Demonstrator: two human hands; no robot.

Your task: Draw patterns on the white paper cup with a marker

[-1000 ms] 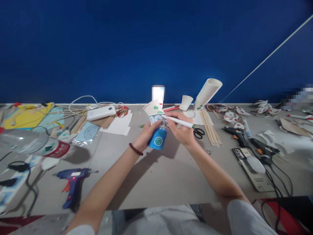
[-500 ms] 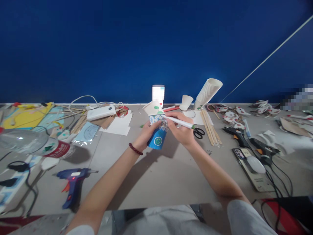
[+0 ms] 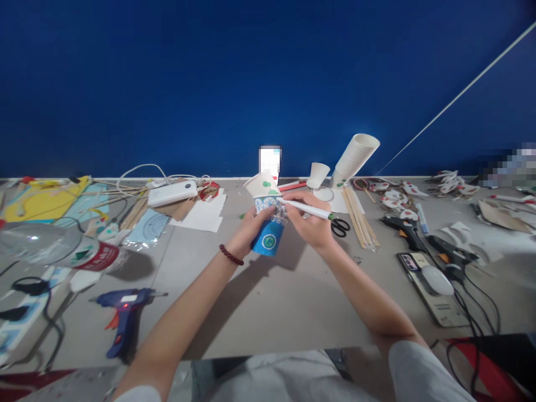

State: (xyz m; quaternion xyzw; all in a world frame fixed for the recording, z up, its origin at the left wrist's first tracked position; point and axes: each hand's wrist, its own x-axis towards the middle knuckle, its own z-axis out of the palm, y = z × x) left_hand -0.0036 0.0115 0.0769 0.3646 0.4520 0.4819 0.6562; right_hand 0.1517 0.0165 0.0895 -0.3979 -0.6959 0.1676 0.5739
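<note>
In the middle of the view, my left hand (image 3: pixel 250 228) is wrapped round a paper cup (image 3: pixel 268 237), blue in its lower part, with a blue scallop pattern and a green round mark. The cup's upper part is white with green spots and flares out at the top. My right hand (image 3: pixel 309 220) grips a white marker (image 3: pixel 309 209) with a green end. The marker's front end points left, at the patterned band of the cup; whether its tip touches is too small to tell.
Stacked paper cups (image 3: pixel 355 159), a small cup (image 3: pixel 318 175), scissors (image 3: pixel 340 226) and wooden sticks (image 3: pixel 359 220) lie beyond my right hand. Glue guns and a phone (image 3: pixel 435 290) are at right. A bottle (image 3: pixel 62 245) and blue glue gun (image 3: pixel 125 304) are at left.
The cup and my left hand have shifted very slightly left. Both hands keep their holds, and the marker stays against or near the patterned band.
</note>
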